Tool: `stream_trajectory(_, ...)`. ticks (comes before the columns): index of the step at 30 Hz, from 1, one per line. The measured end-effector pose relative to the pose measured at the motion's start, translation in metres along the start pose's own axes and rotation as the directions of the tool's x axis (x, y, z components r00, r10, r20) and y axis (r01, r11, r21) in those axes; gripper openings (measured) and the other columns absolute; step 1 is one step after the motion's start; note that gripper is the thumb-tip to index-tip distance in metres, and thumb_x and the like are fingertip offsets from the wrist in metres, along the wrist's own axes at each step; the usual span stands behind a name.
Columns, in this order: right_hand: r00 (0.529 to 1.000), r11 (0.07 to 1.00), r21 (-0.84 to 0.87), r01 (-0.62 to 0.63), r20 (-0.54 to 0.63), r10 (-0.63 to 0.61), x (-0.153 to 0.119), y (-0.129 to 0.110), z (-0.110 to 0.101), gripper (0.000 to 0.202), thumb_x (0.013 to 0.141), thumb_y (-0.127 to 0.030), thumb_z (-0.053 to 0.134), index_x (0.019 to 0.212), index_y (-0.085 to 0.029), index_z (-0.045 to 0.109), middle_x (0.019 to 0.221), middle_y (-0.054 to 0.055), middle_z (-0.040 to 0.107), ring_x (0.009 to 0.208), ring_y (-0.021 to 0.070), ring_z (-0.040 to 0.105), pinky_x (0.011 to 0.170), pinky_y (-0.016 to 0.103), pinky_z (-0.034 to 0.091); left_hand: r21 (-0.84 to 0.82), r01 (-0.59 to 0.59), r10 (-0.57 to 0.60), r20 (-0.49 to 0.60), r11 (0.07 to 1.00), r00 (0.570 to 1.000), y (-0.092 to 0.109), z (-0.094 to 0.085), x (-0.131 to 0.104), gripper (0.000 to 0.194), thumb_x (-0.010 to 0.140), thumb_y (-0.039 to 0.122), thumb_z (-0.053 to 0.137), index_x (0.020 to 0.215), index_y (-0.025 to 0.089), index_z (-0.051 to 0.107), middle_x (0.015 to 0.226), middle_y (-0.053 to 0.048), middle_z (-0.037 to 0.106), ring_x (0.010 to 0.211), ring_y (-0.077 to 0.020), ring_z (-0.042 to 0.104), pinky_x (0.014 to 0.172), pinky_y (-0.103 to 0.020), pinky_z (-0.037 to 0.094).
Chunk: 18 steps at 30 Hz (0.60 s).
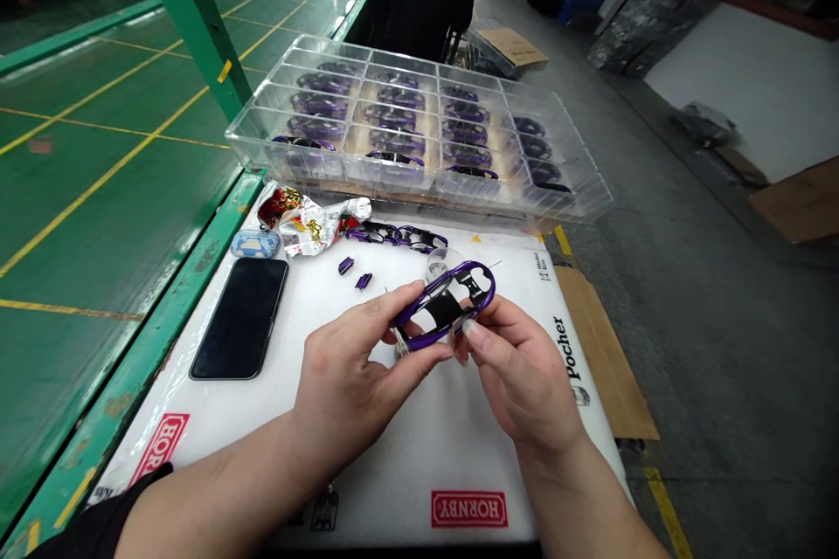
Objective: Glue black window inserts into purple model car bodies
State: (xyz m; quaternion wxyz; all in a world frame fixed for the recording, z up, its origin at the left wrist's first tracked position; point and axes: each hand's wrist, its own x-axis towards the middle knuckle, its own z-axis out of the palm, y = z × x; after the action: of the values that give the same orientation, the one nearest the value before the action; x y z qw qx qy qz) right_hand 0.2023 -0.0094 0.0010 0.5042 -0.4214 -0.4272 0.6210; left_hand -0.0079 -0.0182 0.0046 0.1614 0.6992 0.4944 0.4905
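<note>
Between both hands is a purple and black model car body shell (440,311), tilted above the white work surface. My left hand (367,358) grips its left end, thumb below and fingers above. At the lower right edge, my right hand (515,358) pinches the shell with thumb and fingers; a small clear piece seems to be by the thumb, too small to make out. Beyond the hands lie two small purple parts, one (346,265) and another (364,281). Two more purple shells (397,235) rest in front of the tray. A small round clear item (440,264) sits just behind the held shell.
A clear compartment tray (419,192) with several purple shells stands at the back. On the left are a black phone (239,319), a blue patterned case (255,244) and a crumpled wrapper (315,223). A green post (190,26) rises at left. A person in black (423,9) sits beyond.
</note>
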Motion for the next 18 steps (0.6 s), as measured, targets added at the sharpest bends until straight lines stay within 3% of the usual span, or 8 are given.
stream_trajectory(18,0.999,0.999,-0.003,0.045,-0.008,-0.045,0.0014,-0.0002,0.0011,0.021,0.098,-0.043,0.094,0.109,-0.026,0.087,0.093,0.001,0.073,0.082,0.0162,0.058,0.079,0.028,0.053,0.018,0.001,-0.002,0.016,1.000,1.000,0.0026,-0.0007,-0.0010,0.058,0.094,0.044,0.099,0.143,0.019,0.080,0.118,-0.010,0.093,0.082,-0.0196,0.086,0.086,-0.027,0.073)
